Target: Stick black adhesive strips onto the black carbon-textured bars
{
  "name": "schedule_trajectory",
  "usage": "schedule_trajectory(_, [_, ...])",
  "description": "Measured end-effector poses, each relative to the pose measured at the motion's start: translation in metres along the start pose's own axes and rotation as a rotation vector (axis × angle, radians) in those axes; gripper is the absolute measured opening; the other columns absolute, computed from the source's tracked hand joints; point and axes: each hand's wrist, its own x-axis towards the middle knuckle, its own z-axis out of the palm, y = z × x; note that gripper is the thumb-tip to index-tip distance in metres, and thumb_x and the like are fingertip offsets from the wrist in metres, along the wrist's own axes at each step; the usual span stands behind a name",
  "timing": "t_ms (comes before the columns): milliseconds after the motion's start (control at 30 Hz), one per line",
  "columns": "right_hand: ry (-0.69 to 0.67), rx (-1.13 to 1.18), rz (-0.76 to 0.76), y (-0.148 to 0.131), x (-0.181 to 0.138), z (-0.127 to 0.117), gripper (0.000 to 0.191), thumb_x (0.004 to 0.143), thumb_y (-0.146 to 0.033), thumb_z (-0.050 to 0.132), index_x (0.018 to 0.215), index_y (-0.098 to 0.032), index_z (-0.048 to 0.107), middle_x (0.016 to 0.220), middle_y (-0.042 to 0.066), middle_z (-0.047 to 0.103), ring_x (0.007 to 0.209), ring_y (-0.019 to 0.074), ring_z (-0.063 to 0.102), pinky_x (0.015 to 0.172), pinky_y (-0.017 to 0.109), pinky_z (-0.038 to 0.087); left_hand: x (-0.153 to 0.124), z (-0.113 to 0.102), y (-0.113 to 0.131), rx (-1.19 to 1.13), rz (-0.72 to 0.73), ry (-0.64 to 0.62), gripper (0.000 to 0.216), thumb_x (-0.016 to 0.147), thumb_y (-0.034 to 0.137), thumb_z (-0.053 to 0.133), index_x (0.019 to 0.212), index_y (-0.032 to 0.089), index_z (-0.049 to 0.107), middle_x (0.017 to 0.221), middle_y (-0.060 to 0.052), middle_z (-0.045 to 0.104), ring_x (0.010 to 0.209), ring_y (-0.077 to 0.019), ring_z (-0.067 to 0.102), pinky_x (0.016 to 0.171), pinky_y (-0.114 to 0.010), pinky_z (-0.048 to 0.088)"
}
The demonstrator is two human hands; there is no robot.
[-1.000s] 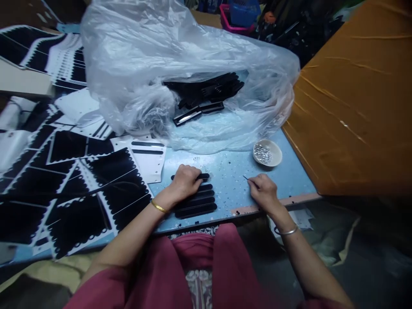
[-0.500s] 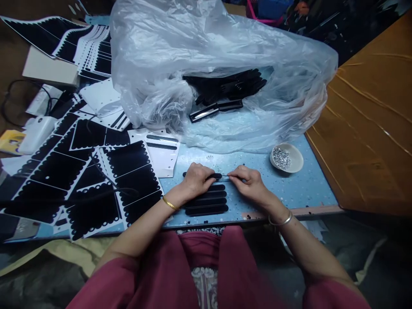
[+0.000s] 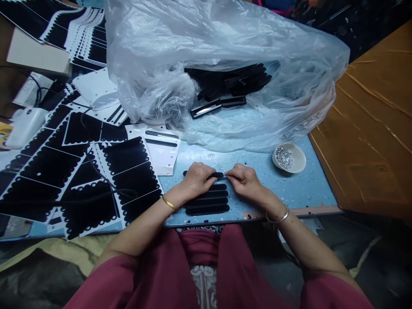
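At frame centre, the left hand [image 3: 197,178] clasps a black strip [image 3: 219,175]. The fingers of the right hand [image 3: 245,180] pinch a thin tool [image 3: 225,175] at the strip's end.

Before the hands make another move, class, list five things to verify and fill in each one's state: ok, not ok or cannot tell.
1. Left hand on the top black strip: ok.
2. Right hand with its grip closed on a thin piece: ok.
3. Piece touching the strip's right end: cannot tell, too small.
4. White bowl upright, silver bits inside: ok.
5. Black sheets squarely stacked: not ok, they overlap at angles.
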Motion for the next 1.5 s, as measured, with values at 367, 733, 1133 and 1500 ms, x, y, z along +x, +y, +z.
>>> schedule_trajectory(367, [-0.030,0.323,0.154,-0.003,-0.006,0.000,0.023,0.088,-0.031,0.054,0.088,-0.019,0.074,0.064,0.001,0.064,0.053,0.0122,0.057,0.054,0.026,0.045,0.001,-0.001,-0.002,-0.079,-0.010,0.023,0.015,0.086,0.028,0.062,0.094,0.023,0.073,0.089,-0.004,0.075,0.085,-0.0212,0.067,0.084,-0.035,0.046])
schedule_trajectory(733, [0.367,-0.476,0.209,0.072,-0.030,-0.020,0.035,0.094,-0.031,0.043,0.108,-0.014,0.070,0.078,0.012,0.067,0.074,0.0230,0.060,0.071,0.034,0.045,0.003,0.000,-0.005,-0.059,-0.018,0.039,0.013,0.084,0.027,0.065,0.091,0.023,0.074,0.088,-0.004,0.076,0.087,-0.0220,0.070,0.085,-0.036,0.048])
schedule_trajectory(1133, [0.449,-0.236,0.208,0.030,-0.021,-0.010,0.027,0.087,-0.036,0.054,0.076,-0.018,0.070,0.067,0.007,0.065,0.063,0.0181,0.057,0.062,0.031,0.043,0.003,0.003,-0.006,-0.049,-0.019,0.040,0.016,0.084,0.029,0.065,0.092,0.022,0.076,0.090,-0.005,0.076,0.087,-0.0229,0.070,0.082,-0.034,0.049])
schedule_trajectory(1500, [0.173,0.585,0.491,-0.022,0.016,0.026,0.029,0.065,-0.042,0.070,0.054,-0.017,0.061,0.044,-0.001,0.055,0.041,0.0100,0.044,0.042,0.024,0.033,0.000,-0.011,-0.003,-0.068,-0.029,0.030,0.027,0.077,0.028,0.070,0.102,0.019,0.072,0.091,-0.007,0.075,0.087,-0.0249,0.069,0.077,-0.033,0.050])
